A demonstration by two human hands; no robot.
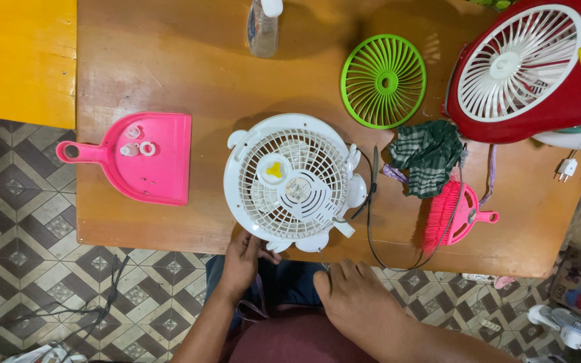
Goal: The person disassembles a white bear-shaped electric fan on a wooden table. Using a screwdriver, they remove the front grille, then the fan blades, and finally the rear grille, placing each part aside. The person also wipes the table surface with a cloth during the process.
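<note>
Down at the lower middle of the frame, the left hand [243,259] curls its fingers onto the bottom rim of a round white plastic fan housing [294,183], so its grip is closed on that rim. The housing lies flat on the brown wooden tabletop [189,74], near the front edge at the centre of the frame, with its slatted grille facing up and a small yellow piece showing through the slats. The right hand [354,296] sits just below and to the right of the housing, knuckles up and fingers bent loosely; whether it pinches anything I cannot tell. A thin black cable [371,228] loops from the housing's right side towards the tabletop edge.

At the left of the tabletop lies a pink plastic dustpan [149,158] with a few small white round parts in it. Above and right of the housing rests a bright green round plastic grille [383,81]. Right of the housing are a crumpled green checked cloth [428,156] and, just below it, a pink hand brush [453,215]. A red fan with a white grille [529,67] fills the upper right corner, and a clear plastic bottle [262,25] stands at the top centre.
</note>
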